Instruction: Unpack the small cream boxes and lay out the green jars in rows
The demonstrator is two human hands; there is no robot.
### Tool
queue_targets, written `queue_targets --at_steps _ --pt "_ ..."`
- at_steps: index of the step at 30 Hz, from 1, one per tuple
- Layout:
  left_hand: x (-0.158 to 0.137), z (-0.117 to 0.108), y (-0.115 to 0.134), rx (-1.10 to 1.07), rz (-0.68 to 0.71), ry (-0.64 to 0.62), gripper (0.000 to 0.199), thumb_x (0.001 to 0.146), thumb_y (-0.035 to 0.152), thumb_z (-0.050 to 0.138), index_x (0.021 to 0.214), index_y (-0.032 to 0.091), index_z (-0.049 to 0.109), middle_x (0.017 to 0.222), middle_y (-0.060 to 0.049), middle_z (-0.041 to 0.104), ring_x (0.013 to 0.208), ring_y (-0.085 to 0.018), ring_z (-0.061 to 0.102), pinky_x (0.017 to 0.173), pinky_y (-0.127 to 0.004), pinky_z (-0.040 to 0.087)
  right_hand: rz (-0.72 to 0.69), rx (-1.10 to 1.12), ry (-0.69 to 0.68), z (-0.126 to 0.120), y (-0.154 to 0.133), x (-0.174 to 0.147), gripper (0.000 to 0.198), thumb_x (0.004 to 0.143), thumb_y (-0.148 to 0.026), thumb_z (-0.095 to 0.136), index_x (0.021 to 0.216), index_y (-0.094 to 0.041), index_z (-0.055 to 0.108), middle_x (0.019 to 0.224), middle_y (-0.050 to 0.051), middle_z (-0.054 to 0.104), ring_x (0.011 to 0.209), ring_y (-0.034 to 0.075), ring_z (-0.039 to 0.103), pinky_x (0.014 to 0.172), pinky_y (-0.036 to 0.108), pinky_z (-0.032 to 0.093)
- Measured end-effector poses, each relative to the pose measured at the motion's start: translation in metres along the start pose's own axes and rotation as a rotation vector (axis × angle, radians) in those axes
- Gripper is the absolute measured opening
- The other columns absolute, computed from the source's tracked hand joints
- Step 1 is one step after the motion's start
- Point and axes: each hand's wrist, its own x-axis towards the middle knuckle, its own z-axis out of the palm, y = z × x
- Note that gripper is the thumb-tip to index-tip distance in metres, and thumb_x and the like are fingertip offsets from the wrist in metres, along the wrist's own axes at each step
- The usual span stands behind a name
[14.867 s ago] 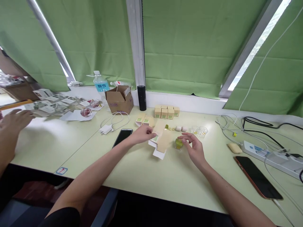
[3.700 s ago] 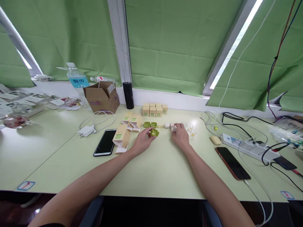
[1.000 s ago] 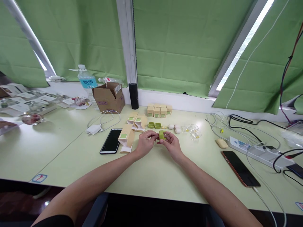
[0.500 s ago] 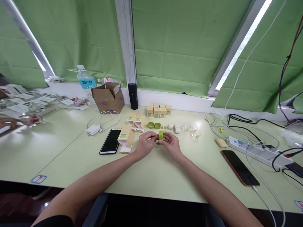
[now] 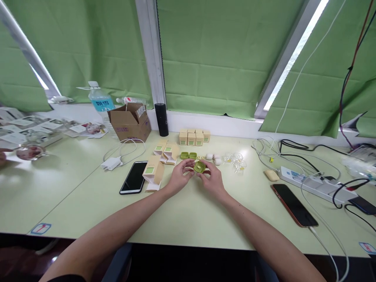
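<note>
A small green square pot (image 5: 199, 167), its open top facing me, is held up between both hands over the table. My right hand (image 5: 214, 179) grips its right side between thumb and fingers. My left hand (image 5: 181, 174) has curled fingers at the left rim. Just beyond stand two more green pots (image 5: 188, 155), beside tiny yellow pieces (image 5: 200, 157). To their right lie pale rounded pieces (image 5: 216, 161) and several clear plastic cups (image 5: 236, 161). Left of my left hand are open cardboard boxes (image 5: 154, 174) with green labels.
Several closed small boxes (image 5: 191, 138) stand at the back by a black cylinder (image 5: 161, 120) and a brown carton (image 5: 131, 123). One phone (image 5: 134, 178) lies left, another (image 5: 294, 205) right, near a power strip (image 5: 308, 186) with cables. A person's hand (image 5: 2, 156) shows far left.
The green pot has been turned so that its open inside faces me. My left fingers have loosened and spread a little. The view has shifted slightly.
</note>
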Motion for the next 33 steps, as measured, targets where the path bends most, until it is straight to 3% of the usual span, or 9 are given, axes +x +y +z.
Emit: queue_targets --at_steps 3,9,18,24,33 --pt "0.000 -0.001 -0.001 -0.050 -0.041 -0.049 0.045 0.075 0.015 0.075 0.119 0.018 0.063 0.117 -0.013 0.072 0.105 -0.023 0.072 0.092 -0.040 0.062 -0.086 -0.132 -0.045 -0.002 0.005 0.000 0.044 0.084 -0.025 0.069 0.127 -0.028 0.065 0.124 0.009 0.069 0.108 0.026 0.066 0.085 0.043 0.060" --pt "-0.002 0.000 0.000 -0.124 -0.068 -0.150 0.049 0.075 0.017 0.077 0.122 0.018 0.064 0.121 -0.014 0.072 0.110 -0.026 0.072 0.090 -0.039 0.062 -0.120 -0.389 -0.075 -0.003 0.013 -0.002 0.046 0.084 -0.021 0.064 0.129 -0.029 0.062 0.123 0.009 0.069 0.112 0.029 0.062 0.089 0.048 0.057" --pt "0.002 0.002 -0.012 -0.048 -0.124 -0.126 0.046 0.070 0.019 0.081 0.113 0.016 0.066 0.103 -0.009 0.076 0.095 -0.023 0.075 0.087 -0.039 0.063 -0.227 -0.459 -0.057 -0.010 0.002 -0.001 0.052 0.075 -0.011 0.061 0.125 -0.025 0.061 0.128 0.012 0.061 0.122 0.032 0.052 0.088 0.048 0.058" --pt "-0.003 0.004 -0.008 0.012 -0.131 -0.140 0.041 0.071 0.014 0.077 0.111 0.017 0.067 0.092 -0.005 0.074 0.083 -0.019 0.073 0.082 -0.036 0.063 -0.342 -0.574 0.049 -0.010 0.001 0.000 0.019 0.086 -0.016 0.058 0.094 -0.025 0.073 0.106 0.011 0.060 0.110 0.031 0.053 0.077 0.045 0.057" --pt "-0.006 0.007 0.004 0.236 -0.093 -0.179 0.040 0.073 0.012 0.070 0.112 0.021 0.069 0.094 0.000 0.074 0.086 -0.017 0.069 0.087 -0.033 0.059 -0.396 -0.687 0.004 -0.008 0.008 -0.001 0.021 0.089 -0.014 0.059 0.080 -0.024 0.075 0.108 0.010 0.062 0.115 0.029 0.050 0.076 0.038 0.056"
